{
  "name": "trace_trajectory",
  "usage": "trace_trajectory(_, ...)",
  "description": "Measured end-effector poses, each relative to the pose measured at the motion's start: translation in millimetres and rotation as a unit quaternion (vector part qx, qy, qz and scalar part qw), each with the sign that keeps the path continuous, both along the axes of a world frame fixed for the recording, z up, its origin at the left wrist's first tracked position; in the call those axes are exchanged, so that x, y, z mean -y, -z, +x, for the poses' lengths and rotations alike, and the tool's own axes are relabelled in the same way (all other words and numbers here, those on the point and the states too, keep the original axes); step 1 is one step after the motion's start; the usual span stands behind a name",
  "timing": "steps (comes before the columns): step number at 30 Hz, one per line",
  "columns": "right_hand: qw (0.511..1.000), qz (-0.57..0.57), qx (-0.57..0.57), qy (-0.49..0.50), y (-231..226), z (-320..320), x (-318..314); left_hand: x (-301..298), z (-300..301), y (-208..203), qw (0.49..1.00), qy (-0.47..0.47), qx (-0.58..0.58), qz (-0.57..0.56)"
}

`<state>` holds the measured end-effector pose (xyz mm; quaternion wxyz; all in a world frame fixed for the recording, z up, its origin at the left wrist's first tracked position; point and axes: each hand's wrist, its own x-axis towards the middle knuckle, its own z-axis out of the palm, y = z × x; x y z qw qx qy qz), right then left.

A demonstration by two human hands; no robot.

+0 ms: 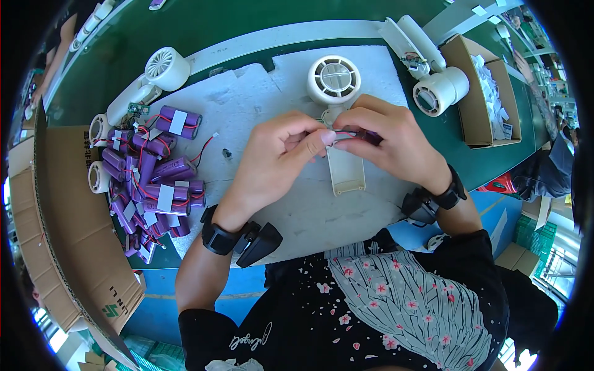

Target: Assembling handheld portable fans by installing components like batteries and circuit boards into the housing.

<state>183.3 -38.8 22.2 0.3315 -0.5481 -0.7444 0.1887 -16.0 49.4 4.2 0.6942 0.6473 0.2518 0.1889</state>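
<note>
A cream handheld fan (334, 79) lies on the pale work mat, its round slotted head away from me. Its open handle shell (346, 170) points toward me under my hands. My left hand (278, 151) is closed, thumb and forefinger pinched at the ends of thin wires (348, 132), just below the fan head. My right hand (390, 136) is closed on the same wires from the other side. A bit of a purple battery pack (372, 137) shows under its fingers. The wire ends and any plug there are mostly hidden by my fingertips.
Several purple battery packs (176, 168) with red and black leads are heaped at the left, beside a large cardboard box (93, 216). Other cream fans stand at the back left (167, 68) and back right (442, 93). A carton (470, 93) of white pieces stands at the right.
</note>
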Motion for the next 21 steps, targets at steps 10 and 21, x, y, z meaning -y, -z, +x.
trace_trajectory(10, 0.999, -0.006, -0.047, 0.006, 2.8, 2.5, 1.9, -3.3, -1.6, -2.4, 1.0, -0.011, 0.003, -0.018)
trace_trajectory(21, 0.996, -0.029, -0.074, 0.03, 1.1, -0.8, 1.2, -0.5, -1.1, -3.5, 1.0, -0.021, 0.015, -0.011)
